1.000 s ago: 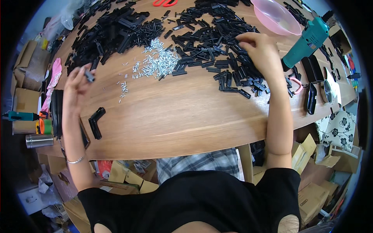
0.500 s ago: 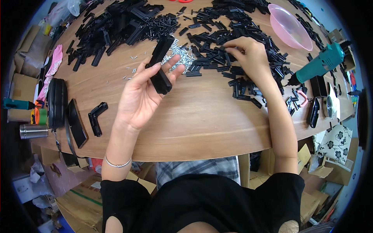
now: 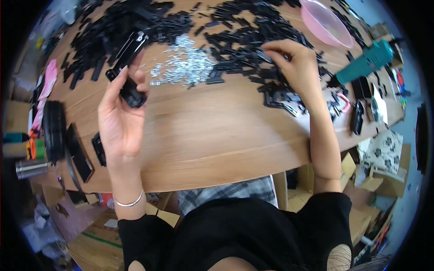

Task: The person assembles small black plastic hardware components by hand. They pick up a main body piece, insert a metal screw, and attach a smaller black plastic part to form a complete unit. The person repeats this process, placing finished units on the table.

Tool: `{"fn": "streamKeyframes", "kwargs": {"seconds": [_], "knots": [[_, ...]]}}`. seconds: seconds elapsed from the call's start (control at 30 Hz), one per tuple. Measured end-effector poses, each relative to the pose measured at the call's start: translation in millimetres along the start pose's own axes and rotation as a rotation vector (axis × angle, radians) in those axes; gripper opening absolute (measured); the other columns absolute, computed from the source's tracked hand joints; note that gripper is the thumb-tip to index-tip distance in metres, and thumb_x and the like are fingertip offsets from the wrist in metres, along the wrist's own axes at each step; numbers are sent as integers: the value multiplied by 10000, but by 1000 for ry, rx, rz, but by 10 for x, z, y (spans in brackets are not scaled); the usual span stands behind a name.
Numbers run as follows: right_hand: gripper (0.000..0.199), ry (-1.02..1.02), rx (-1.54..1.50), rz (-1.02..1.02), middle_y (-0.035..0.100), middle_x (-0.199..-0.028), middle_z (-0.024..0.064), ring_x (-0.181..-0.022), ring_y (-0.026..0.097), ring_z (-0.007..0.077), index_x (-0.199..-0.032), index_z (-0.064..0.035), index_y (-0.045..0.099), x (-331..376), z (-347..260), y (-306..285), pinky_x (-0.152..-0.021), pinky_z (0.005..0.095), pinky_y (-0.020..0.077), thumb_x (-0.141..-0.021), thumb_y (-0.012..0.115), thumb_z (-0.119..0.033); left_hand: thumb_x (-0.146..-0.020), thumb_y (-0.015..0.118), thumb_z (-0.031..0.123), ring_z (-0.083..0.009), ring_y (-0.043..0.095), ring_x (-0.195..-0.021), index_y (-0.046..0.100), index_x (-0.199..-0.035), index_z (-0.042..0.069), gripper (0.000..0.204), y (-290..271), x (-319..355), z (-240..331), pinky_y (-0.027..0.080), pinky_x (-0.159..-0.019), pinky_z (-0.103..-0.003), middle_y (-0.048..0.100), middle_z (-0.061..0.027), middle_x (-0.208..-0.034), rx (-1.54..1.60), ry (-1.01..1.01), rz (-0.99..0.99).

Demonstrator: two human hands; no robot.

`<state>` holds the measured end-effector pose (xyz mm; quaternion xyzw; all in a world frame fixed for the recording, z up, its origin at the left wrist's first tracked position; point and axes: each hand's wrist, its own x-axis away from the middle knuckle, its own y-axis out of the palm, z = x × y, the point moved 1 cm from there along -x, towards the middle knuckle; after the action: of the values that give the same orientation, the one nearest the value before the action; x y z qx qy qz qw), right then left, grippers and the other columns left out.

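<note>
My left hand point(image 3: 123, 118) is raised over the left part of the table, its thumb and fingers wrapped round a black pistol-shaped piece point(image 3: 132, 50). The piece is tilted, its upper end pointing away and to the right. My right hand point(image 3: 298, 65) reaches into the heap of small black parts point(image 3: 235, 54). Its thumb and forefinger come together at the heap, and whether a part is between them is hidden. Between the two hands lies a spread of small silvery metal pins point(image 3: 187, 61).
Larger black pieces point(image 3: 113, 36) are heaped at the back left. A pink bowl point(image 3: 326, 22) and a teal power screwdriver point(image 3: 366, 63) are at the right. A phone point(image 3: 79, 156), a black case point(image 3: 54, 131) and a metal cup point(image 3: 31, 169) sit at the left edge.
My left hand has moved left with the black piece, which has turned. The pins show more fully. My right hand stays at the heap; the whole view has shifted slightly.
</note>
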<state>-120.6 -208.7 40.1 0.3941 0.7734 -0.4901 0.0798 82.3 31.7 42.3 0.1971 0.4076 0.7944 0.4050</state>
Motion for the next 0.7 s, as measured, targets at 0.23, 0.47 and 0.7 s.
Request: {"fn": "streamKeyframes", "kwargs": {"seconds": [0.23, 0.47, 0.7], "knots": [[143, 341, 207, 112, 685, -791, 103, -605, 592, 135, -910, -32, 703, 598, 41, -846, -594, 254, 470, -779, 668, -77, -898, 509, 33, -302, 641, -960, 455, -1106, -28, 223, 311, 186, -430, 572, -647, -273, 553, -264, -1167, -303, -275, 23], [156, 383, 298, -145, 650, -833, 104, -698, 603, 235, -863, -17, 701, 1165, 197, -1121, -724, 333, 471, -708, 684, -18, -888, 515, 39, -334, 631, -998, 394, -1127, 24, 269, 402, 378, -704, 576, -694, -324, 560, -251, -1150, -452, -465, -88], [123, 107, 279, -264, 608, -840, 72, -792, 591, 220, -831, -4, 676, 1086, 228, -1026, -702, 315, 458, -712, 694, -32, -892, 541, 47, -323, 635, -990, 419, -1144, 12, 282, 379, 402, -826, 567, -707, -305, 551, -203, -1144, -467, -523, -89]]}}
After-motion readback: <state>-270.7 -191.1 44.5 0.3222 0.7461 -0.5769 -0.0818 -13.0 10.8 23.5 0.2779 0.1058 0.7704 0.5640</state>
